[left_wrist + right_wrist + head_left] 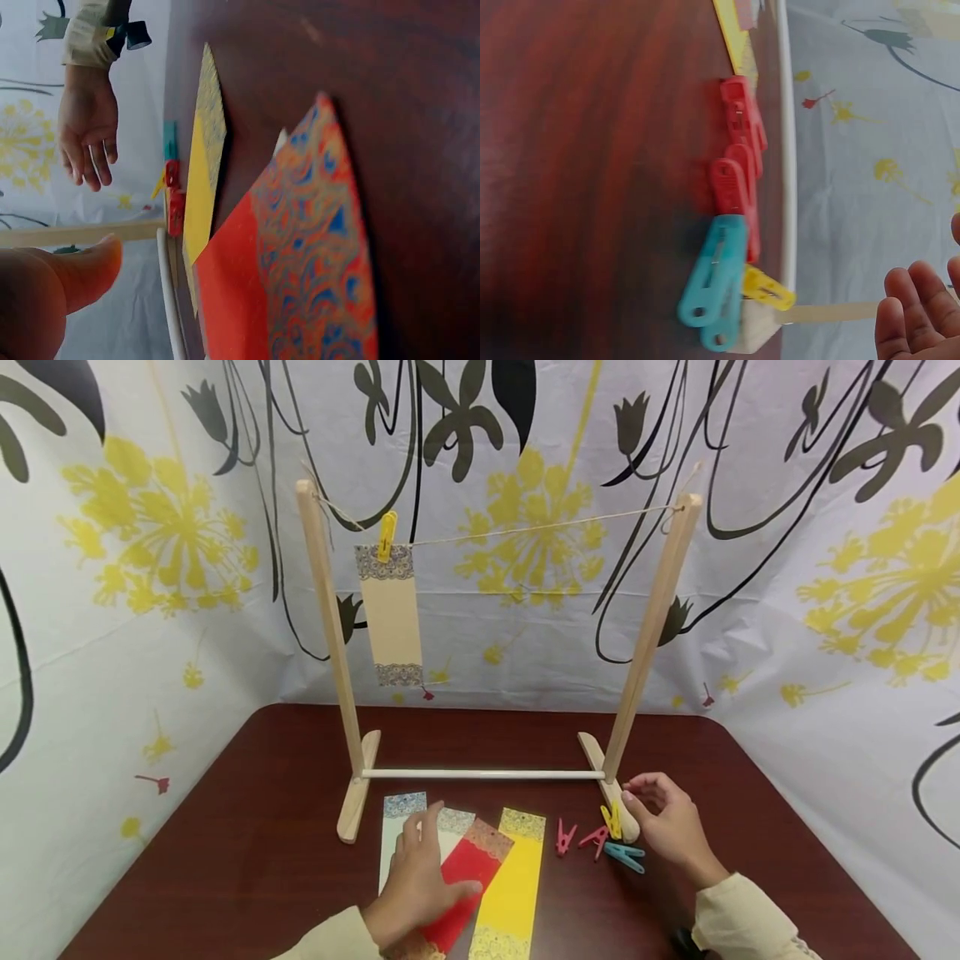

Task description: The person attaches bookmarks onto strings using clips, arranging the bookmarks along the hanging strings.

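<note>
My left hand [417,881] hovers over a red card [467,870] with patterned ends, its thumb spread and its fingers loosely bent around nothing. Under that hand two pale cards [402,827] fan out, partly hidden. A yellow card [512,868] lies just right of the red one. My right hand [672,828] is above the table by the stand's right foot, holding nothing, its fingers relaxed. Closest to it are a yellow clothespin [612,820] and a blue clothespin [718,274]. Two red clothespins [741,112] lie a little further left.
A wooden stand with a left post [330,627], a right post [652,635] and a white crossbar [487,774] rises behind the cards. From its string [525,529] hangs a cream card [392,622], clipped by another yellow clothespin [387,535]. Patterned cloth surrounds the dark table [247,827].
</note>
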A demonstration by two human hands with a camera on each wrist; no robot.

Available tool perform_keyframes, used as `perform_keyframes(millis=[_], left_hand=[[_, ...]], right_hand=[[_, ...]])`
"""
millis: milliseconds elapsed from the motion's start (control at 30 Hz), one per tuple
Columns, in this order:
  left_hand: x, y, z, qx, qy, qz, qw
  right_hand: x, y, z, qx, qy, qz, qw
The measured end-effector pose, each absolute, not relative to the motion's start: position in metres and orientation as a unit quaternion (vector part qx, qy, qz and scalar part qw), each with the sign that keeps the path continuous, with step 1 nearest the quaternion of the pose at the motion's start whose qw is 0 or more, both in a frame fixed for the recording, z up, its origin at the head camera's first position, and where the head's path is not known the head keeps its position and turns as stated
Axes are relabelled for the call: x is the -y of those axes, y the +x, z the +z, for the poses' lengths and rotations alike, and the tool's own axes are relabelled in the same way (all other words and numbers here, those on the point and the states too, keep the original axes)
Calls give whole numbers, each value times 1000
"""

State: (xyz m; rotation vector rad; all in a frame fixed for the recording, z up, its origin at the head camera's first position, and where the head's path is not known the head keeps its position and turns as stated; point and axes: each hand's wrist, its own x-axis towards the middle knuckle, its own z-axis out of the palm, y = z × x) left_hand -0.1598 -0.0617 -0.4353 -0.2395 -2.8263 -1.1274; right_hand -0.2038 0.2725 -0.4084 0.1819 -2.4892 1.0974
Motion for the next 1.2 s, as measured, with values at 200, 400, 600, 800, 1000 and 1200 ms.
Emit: perform_keyframes(millis=[200, 400, 600, 800, 1000, 1200], left_hand=[[59, -157, -439, 946, -96, -311, 17], [60, -158, -442, 954, -100, -281, -18], [63, -158, -447, 960, -101, -255, -57], [60, -164, -443, 964, -92, -241, -71], [57, -167, -441, 964, -79, -241, -75], [58, -165, -442, 957, -74, -272, -73]], right_hand=[[-277, -198, -420, 905, 47, 379, 189], [-279, -196, -431, 910, 35, 376, 172], [-283, -192, -436, 918, 12, 374, 135], [-288, -191, -436, 925, -9, 365, 103], [-293, -191, -438, 931, -11, 354, 83], [-294, -191, -440, 937, -13, 344, 68]])
